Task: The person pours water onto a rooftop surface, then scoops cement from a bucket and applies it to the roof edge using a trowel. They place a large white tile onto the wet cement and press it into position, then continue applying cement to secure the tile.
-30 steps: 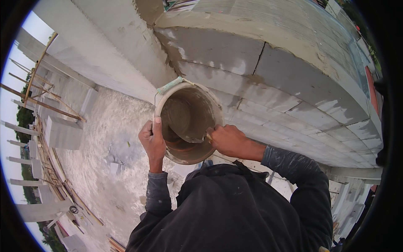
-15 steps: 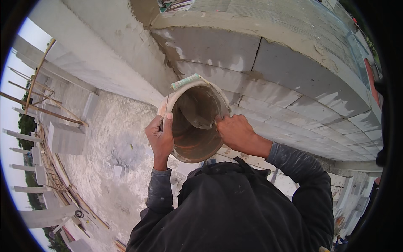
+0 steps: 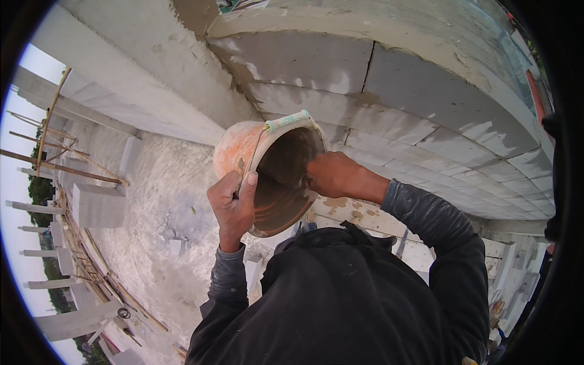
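A mortar-smeared orange bucket (image 3: 232, 153) is tilted in front of my chest, its mouth turned toward my right. My left hand (image 3: 233, 205) grips its near left rim, thumb over the edge and fingers behind. The wire handle lies over the far rim with its pale green grip (image 3: 288, 121). At the right side of the mouth is my right hand (image 3: 342, 175), closed in a fist and reaching partly inside. Whatever it holds is hidden in the shadow of the bucket. Wet grey mortar (image 3: 286, 152) coats the inner wall.
A grey block wall (image 3: 426, 146) with a mortar-covered top (image 3: 377, 24) runs ahead and to my right. A concrete column (image 3: 158, 67) adjoins it. Leftward are a rough floor (image 3: 158, 237), a block stack (image 3: 97, 205) and bamboo poles (image 3: 67, 159). Mortar-spotted boards (image 3: 340, 210) lie below the bucket.
The bucket has tipped further and turned to the right, showing more of its orange outside. My right hand has moved slightly left and up, further into the mouth.
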The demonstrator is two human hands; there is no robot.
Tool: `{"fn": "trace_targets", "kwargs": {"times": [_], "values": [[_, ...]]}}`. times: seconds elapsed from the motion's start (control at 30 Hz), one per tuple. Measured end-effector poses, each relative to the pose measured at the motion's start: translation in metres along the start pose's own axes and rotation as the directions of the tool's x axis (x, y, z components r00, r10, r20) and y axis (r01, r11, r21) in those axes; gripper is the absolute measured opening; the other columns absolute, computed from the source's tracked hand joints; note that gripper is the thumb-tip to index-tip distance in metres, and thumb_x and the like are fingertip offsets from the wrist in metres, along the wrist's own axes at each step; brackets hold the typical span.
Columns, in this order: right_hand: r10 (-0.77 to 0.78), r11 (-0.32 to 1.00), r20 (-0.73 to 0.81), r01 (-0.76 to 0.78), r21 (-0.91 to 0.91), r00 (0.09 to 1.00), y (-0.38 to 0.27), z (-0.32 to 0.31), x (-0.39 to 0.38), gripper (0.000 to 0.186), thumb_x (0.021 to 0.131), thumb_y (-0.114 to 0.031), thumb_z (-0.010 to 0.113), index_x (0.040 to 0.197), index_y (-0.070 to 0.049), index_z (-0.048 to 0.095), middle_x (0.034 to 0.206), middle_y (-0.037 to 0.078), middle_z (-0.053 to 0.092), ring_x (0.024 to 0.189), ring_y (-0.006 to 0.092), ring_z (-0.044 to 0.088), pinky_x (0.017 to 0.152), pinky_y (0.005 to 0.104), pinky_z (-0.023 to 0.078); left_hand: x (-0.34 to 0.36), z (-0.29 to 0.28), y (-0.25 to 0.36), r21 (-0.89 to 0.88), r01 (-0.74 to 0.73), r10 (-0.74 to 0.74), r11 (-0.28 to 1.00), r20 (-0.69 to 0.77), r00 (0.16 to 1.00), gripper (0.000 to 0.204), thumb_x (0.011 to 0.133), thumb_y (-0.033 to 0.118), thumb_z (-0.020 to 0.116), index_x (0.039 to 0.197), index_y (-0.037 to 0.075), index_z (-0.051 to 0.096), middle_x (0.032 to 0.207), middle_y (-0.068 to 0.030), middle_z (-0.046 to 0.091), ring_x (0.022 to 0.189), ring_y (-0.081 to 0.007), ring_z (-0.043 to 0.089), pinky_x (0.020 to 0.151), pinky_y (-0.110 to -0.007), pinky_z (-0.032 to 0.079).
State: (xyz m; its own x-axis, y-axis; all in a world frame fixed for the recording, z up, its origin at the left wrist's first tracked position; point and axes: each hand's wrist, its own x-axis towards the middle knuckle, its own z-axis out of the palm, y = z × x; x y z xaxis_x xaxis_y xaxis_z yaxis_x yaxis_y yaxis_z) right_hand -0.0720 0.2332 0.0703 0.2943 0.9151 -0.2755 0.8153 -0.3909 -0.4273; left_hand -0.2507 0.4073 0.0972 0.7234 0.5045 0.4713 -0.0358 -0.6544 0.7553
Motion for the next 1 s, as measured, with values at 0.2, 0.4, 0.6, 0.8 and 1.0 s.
{"fn": "trace_targets", "kwargs": {"times": [0.2, 0.4, 0.6, 0.8, 1.0], "values": [[-0.278, 0.935, -0.011, 0.273, 0.226, 0.961, 0.002, 0.005, 0.009, 0.037, 0.098, -0.033, 0.067, 0.111, 0.002, 0.073, 0.093, 0.02, 0.075, 0.082, 0.0355, 0.075, 0.075, 0.0487, 0.06, 0.005, -0.023, 0.006, -0.071, -0.01, 0.011, 0.997, 0.011, 1.0, 0.05, 0.101, 0.02, 0.072, 0.068, 0.002, 0.039, 0.062, -0.0016, 0.032, 0.06, -0.0096, 0.028, 0.053, -0.033, 0.022], [-0.105, 0.576, 0.351, -0.231, 0.784, 0.93, -0.013, 0.021, -0.004, 0.049, 0.102, -0.04, 0.068, 0.117, 0.006, 0.069, 0.074, 0.011, 0.065, 0.051, 0.0169, 0.061, 0.054, 0.033, 0.053, 0.006, -0.028, 0.005, -0.122, 0.129, -0.161, 0.984, -0.301, 0.94, 0.048, 0.106, 0.022, 0.068, 0.069, 0.005, 0.043, 0.065, 0.0063, 0.038, 0.065, -0.0048, 0.031, 0.056, -0.028, 0.023], [-0.085, 0.875, -0.342, 0.235, 0.424, 0.936, -0.019, 0.011, -0.057, 0.037, 0.097, -0.027, 0.072, 0.128, -0.006, 0.067, 0.099, 0.017, 0.068, 0.09, 0.0363, 0.071, 0.078, 0.0491, 0.055, 0.01, -0.033, -0.007, -0.118, 0.208, -0.239, 0.971, -0.501, 0.832, 0.049, 0.107, 0.024, 0.068, 0.069, 0.009, 0.041, 0.069, 0.0092, 0.033, 0.068, -0.0038, 0.029, 0.058, -0.027, 0.021], [-0.018, 0.996, -0.274, 0.041, 0.078, 0.962, -0.009, 0.025, -0.087, 0.048, 0.095, -0.027, 0.074, 0.139, -0.013, 0.059, 0.105, 0.011, 0.06, 0.092, 0.035, 0.069, 0.075, 0.0489, 0.056, 0.024, -0.047, -0.003, -0.299, 0.144, -0.313, 0.943, -0.654, 0.688, 0.05, 0.109, 0.029, 0.065, 0.069, 0.012, 0.041, 0.068, 0.0106, 0.035, 0.068, -0.0027, 0.027, 0.058, -0.026, 0.022], [-0.023, 0.998, -0.258, 0.036, 0.044, 0.966, 0.021, 0.034, -0.125, 0.047, 0.095, -0.024, 0.074, 0.138, -0.013, 0.06, 0.102, 0.011, 0.061, 0.086, 0.0343, 0.069, 0.071, 0.0479, 0.057, 0.032, -0.06, -0.007, -0.315, 0.093, -0.3, 0.945, -0.71, 0.637, 0.049, 0.109, 0.029, 0.065, 0.069, 0.012, 0.042, 0.069, 0.0108, 0.036, 0.068, -0.0025, 0.028, 0.058, -0.025, 0.022]]}}
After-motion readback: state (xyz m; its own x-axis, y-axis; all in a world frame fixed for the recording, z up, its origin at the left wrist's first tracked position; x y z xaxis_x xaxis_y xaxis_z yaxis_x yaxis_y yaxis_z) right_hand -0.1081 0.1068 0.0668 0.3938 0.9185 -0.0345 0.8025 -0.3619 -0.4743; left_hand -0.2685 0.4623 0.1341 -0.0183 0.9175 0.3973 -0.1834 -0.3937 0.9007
